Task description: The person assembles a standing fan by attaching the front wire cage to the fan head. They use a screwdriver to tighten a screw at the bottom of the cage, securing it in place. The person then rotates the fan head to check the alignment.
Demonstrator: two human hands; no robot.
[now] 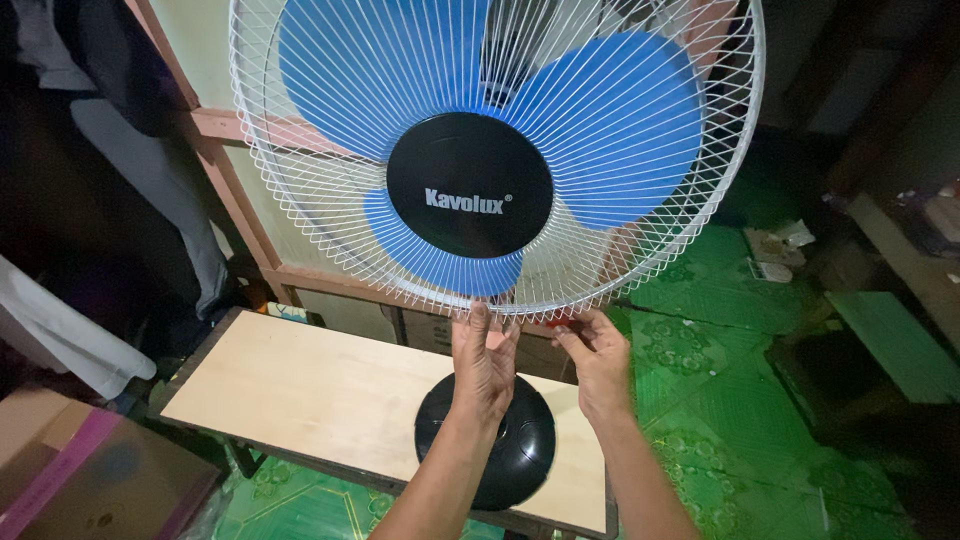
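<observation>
Both hands reach up to the bottom rim of the round white wire fan guard (pixel 300 200), which fills the upper view over blue plastic blades (pixel 620 120) and a black round centre cap (pixel 469 184). Left hand (pixel 484 362) lays narrow, extended fingers on the rim; right hand (pixel 600 355) pinches it beside something small and red, too small to tell. Below, the black round fan base (pixel 520 460) stands on a pale plywood tabletop (pixel 320 400).
</observation>
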